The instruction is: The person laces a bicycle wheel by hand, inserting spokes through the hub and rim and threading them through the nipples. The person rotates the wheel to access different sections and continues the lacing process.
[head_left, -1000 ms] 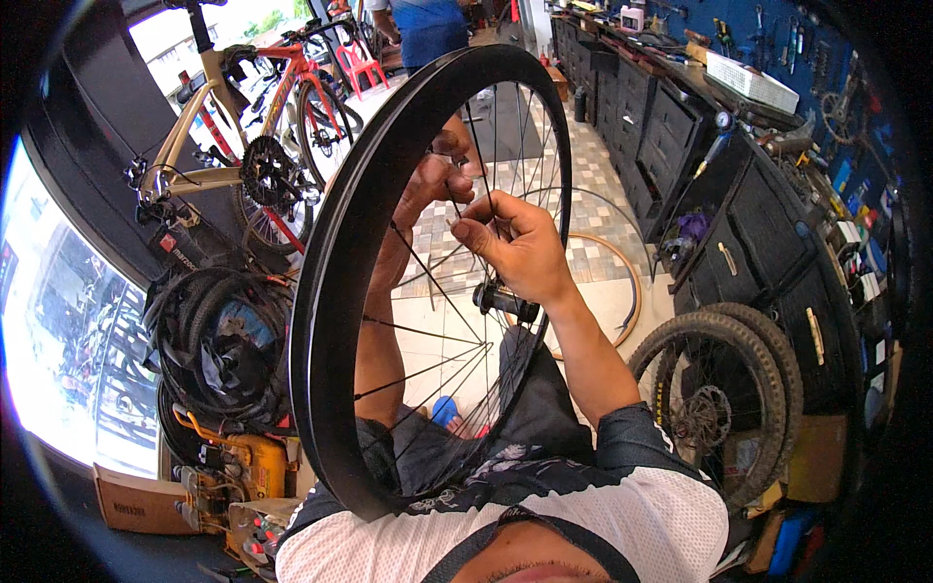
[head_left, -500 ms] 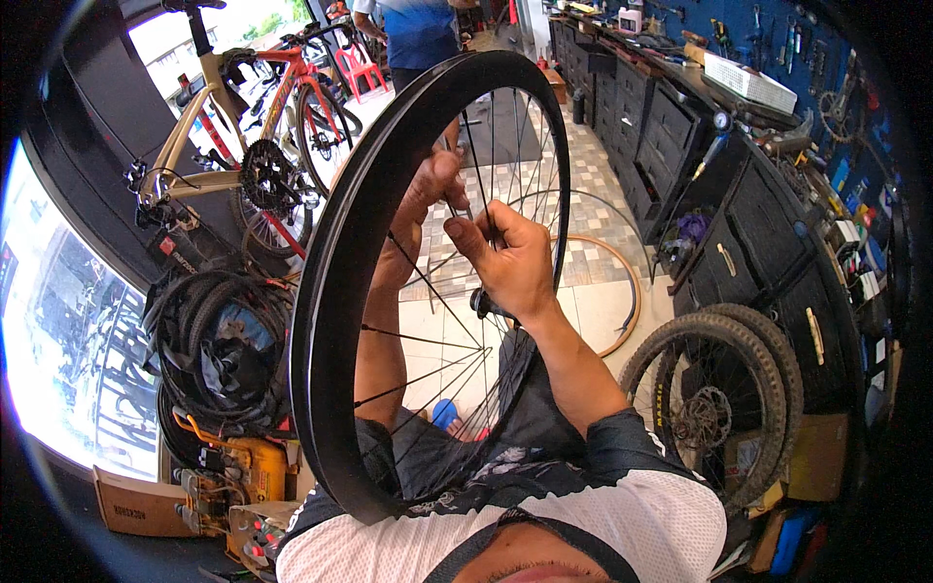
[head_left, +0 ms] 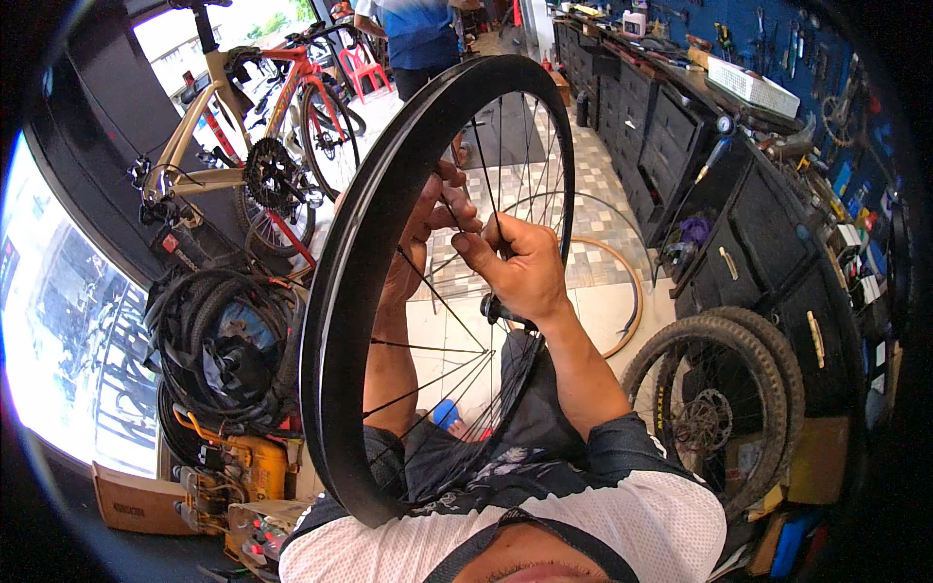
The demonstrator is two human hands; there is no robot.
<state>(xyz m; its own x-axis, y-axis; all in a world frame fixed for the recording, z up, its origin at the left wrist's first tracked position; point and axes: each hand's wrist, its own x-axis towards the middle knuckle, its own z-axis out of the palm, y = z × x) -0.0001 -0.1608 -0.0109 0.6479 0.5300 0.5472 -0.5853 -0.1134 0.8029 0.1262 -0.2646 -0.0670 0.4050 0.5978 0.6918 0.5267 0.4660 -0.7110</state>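
Observation:
A black deep-rim bicycle wheel point(head_left: 338, 321) stands tilted in front of me, its lower edge near my lap and chest. Thin black spokes point(head_left: 434, 342) run from the rim to a black hub point(head_left: 494, 310). My right hand point(head_left: 525, 267) is closed, its curled fingers and thumb around a spoke in the wheel's upper half. Close to that thumb, my left hand point(head_left: 439, 212) has its fingers bent together in a pinch. Part of this hand and its forearm is hidden behind the rim, and what it pinches is too small to make out.
Bicycles point(head_left: 219, 175) stand at the left, above coiled tires point(head_left: 228, 335) and a yellow machine point(head_left: 260, 471). Two knobby-tired wheels point(head_left: 709, 418) lean at the right by black drawer cabinets point(head_left: 748, 243). A tan-edged tire point(head_left: 622, 282) lies on the floor. Another person point(head_left: 420, 44) stands ahead.
The wheel has shifted slightly right and down. My left hand's fingers have moved lower, closer to my right thumb, and my right hand has moved slightly right and down.

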